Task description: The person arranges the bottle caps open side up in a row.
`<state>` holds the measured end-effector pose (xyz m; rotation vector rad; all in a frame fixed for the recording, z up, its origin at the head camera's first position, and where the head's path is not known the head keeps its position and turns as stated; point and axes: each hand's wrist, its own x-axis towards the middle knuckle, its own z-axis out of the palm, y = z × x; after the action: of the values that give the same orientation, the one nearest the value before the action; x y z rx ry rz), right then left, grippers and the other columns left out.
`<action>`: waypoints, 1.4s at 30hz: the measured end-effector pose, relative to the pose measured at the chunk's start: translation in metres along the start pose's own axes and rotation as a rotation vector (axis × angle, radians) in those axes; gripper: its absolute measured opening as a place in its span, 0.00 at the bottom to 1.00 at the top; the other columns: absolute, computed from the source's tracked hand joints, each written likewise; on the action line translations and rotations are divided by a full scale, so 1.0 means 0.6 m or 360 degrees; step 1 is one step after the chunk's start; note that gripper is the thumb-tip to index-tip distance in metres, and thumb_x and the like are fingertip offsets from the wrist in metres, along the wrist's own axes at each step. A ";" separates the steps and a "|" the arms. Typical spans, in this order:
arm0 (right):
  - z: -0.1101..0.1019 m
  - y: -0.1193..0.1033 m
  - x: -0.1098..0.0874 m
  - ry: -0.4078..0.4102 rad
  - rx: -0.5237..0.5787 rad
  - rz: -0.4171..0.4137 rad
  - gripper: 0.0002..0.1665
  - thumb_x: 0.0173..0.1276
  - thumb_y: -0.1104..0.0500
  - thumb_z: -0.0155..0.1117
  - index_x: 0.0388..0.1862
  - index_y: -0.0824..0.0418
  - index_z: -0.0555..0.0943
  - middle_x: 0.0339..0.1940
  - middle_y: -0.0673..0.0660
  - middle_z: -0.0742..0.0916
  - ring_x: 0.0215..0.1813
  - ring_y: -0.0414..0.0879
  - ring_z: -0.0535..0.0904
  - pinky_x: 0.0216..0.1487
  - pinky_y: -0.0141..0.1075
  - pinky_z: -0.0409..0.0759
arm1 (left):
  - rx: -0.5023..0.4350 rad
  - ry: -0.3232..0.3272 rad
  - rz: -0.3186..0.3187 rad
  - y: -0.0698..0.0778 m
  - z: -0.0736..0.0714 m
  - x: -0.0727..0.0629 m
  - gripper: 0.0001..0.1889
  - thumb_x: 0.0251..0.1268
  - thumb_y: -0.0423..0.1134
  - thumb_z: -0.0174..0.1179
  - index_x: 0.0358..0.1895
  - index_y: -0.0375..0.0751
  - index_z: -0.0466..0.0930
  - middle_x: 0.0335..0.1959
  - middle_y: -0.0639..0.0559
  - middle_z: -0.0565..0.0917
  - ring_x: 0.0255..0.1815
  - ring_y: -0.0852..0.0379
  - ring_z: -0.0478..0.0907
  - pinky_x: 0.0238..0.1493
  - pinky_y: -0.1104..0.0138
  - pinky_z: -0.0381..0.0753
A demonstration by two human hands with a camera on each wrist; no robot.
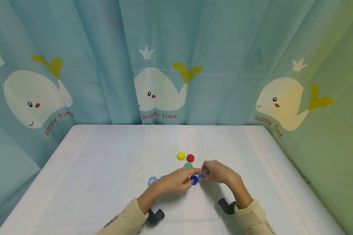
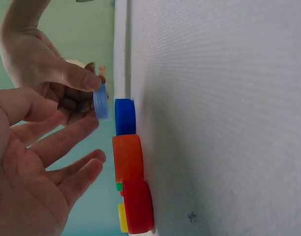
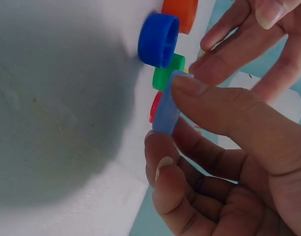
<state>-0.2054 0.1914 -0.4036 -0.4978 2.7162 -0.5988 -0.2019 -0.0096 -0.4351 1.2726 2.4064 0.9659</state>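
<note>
My right hand point(image 1: 219, 172) pinches a light blue bottle cap point(image 3: 166, 108) between thumb and fingers, holding it on edge above the table in the left wrist view. Reaching in from the other side, my left hand point(image 1: 175, 181) has its fingers loosely extended, one fingertip right at the lower edge of that light blue cap. A dark blue cap point(image 2: 125, 117) lies on the table just below the hands. Beside it in the left wrist view are an orange cap point(image 2: 128, 158) and a red cap point(image 2: 137, 206); my left hand mostly hides these two in the head view.
Farther back lie a yellow cap point(image 1: 180, 155), another red cap point(image 1: 190, 158) and a green cap point(image 1: 188, 165). A second light blue cap point(image 1: 152, 180) sits left of my left hand. The white-covered table point(image 1: 111, 150) ends at a whale-print curtain point(image 1: 223, 98).
</note>
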 end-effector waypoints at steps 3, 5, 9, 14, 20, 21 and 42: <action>0.002 -0.002 0.004 -0.0009 -0.0023 0.0023 0.15 0.51 0.67 0.74 0.37 0.66 0.79 0.29 0.52 0.81 0.32 0.43 0.76 0.38 0.38 0.78 | 0.0003 -0.0010 -0.0009 -0.001 0.000 -0.002 0.25 0.70 0.32 0.49 0.69 0.39 0.61 0.63 0.47 0.71 0.61 0.59 0.67 0.59 0.68 0.67; 0.003 -0.002 0.006 -0.0022 -0.0038 0.0047 0.16 0.50 0.67 0.74 0.36 0.66 0.79 0.29 0.52 0.81 0.32 0.43 0.76 0.38 0.38 0.78 | 0.0000 -0.0013 -0.0020 -0.001 -0.001 -0.003 0.26 0.70 0.33 0.48 0.70 0.40 0.60 0.64 0.47 0.70 0.62 0.59 0.66 0.60 0.68 0.66; 0.006 -0.001 0.011 -0.0057 -0.0060 0.0098 0.15 0.51 0.67 0.74 0.36 0.66 0.79 0.29 0.52 0.81 0.31 0.44 0.76 0.38 0.39 0.78 | 0.0038 -0.0010 -0.0033 0.001 -0.001 -0.004 0.25 0.70 0.34 0.49 0.70 0.41 0.61 0.64 0.50 0.70 0.62 0.59 0.65 0.61 0.67 0.65; 0.013 0.000 0.015 -0.0081 -0.0058 0.0130 0.15 0.51 0.68 0.73 0.37 0.66 0.79 0.28 0.52 0.82 0.31 0.44 0.77 0.38 0.39 0.78 | 0.0056 -0.0022 -0.0043 0.002 -0.004 -0.004 0.24 0.70 0.34 0.49 0.68 0.41 0.64 0.60 0.51 0.72 0.54 0.56 0.68 0.53 0.72 0.67; 0.016 -0.002 0.015 -0.0080 -0.0018 0.0134 0.16 0.50 0.70 0.73 0.37 0.66 0.78 0.28 0.52 0.81 0.31 0.44 0.76 0.38 0.40 0.78 | 0.0061 -0.0012 -0.0051 0.001 -0.007 -0.004 0.23 0.69 0.35 0.51 0.67 0.41 0.66 0.60 0.50 0.73 0.52 0.57 0.70 0.55 0.71 0.68; 0.016 -0.003 0.015 -0.0093 -0.0017 0.0145 0.16 0.50 0.69 0.73 0.37 0.65 0.78 0.28 0.52 0.81 0.31 0.44 0.76 0.38 0.40 0.78 | 0.0066 -0.0005 -0.0056 0.000 -0.007 -0.005 0.23 0.69 0.36 0.52 0.67 0.41 0.66 0.60 0.50 0.73 0.53 0.57 0.70 0.56 0.70 0.68; -0.018 0.019 -0.010 0.0019 -0.0014 0.0106 0.22 0.58 0.54 0.70 0.47 0.65 0.79 0.37 0.56 0.82 0.39 0.49 0.77 0.40 0.43 0.77 | -0.0081 0.0295 -0.0439 -0.014 -0.031 -0.020 0.25 0.64 0.41 0.61 0.64 0.42 0.71 0.61 0.52 0.74 0.62 0.51 0.69 0.59 0.56 0.69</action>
<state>-0.2072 0.2075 -0.3980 -0.4054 2.7358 -0.5741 -0.2093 -0.0310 -0.4277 0.8361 2.5883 1.0934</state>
